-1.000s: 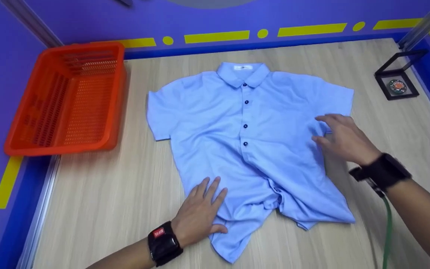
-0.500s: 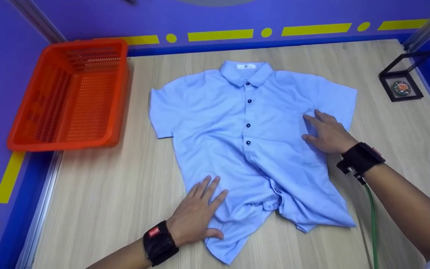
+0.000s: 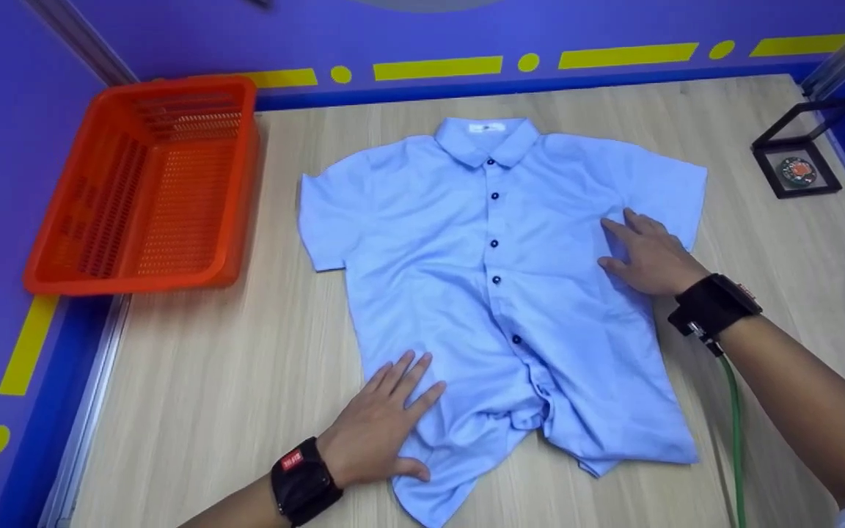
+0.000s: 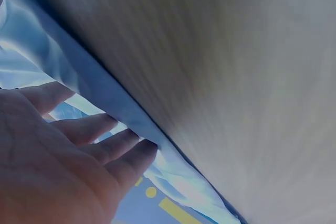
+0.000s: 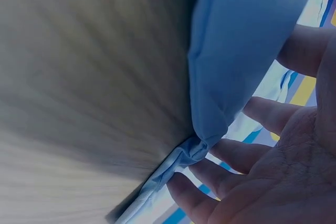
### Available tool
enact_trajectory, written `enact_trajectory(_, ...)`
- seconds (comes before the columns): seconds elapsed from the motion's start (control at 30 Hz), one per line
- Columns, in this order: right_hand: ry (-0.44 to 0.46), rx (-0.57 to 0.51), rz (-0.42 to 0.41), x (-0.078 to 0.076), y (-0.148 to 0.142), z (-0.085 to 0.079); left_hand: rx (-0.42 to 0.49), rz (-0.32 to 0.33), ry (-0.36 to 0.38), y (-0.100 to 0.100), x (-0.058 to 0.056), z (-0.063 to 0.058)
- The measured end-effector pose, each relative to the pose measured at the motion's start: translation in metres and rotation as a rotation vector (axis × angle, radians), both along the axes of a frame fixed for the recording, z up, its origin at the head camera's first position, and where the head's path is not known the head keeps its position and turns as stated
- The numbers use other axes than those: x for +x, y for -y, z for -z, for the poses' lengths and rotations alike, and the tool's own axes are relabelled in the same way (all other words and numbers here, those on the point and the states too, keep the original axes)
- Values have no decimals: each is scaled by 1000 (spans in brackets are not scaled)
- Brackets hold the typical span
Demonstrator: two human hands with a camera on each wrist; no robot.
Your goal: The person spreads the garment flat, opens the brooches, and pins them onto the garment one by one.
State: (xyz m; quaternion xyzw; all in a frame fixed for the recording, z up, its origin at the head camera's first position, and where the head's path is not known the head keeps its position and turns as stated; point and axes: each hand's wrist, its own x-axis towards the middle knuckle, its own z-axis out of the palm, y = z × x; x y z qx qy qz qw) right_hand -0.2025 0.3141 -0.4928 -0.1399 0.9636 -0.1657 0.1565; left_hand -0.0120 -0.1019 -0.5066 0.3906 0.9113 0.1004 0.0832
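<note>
A light blue short-sleeved button-up shirt (image 3: 430, 213) lies face up on the wooden table, collar at the far side, its lower hem bunched at the middle. Near the shirt's lower left edge, my left hand (image 3: 375, 429) rests with fingers spread. My right hand (image 3: 650, 257) touches the cloth just below the sleeve on the right, its fingers extended. In the left wrist view, the fingertips of the left hand (image 4: 79, 156) meet the shirt's side edge. The right wrist view has the right hand (image 5: 273, 156) with its fingertips at a fold by the underarm seam.
An orange plastic basket (image 3: 235, 220) stands at the back left of the table (image 3: 210, 381). A small black display frame (image 3: 807, 194) with a round badge sits at the back right. Blue-purple walls (image 3: 437, 37) enclose the far and side edges. A green cable (image 3: 734, 433) hangs from the right wristband.
My right hand has moved left onto the shirt below the right sleeve. The shirt's lower right part has been spread out and down, baring another button. My left hand stays by the left edge.
</note>
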Motion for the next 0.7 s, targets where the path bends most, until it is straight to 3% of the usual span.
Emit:
enact_trajectory(0.4, 12, -2, -16, -11, -7, 3, -6, 38, 15, 10, 1, -2)
enact_trajectory(0.7, 28, -18, -75, -18, -15, 3, -20, 62, 19, 15, 0, -2)
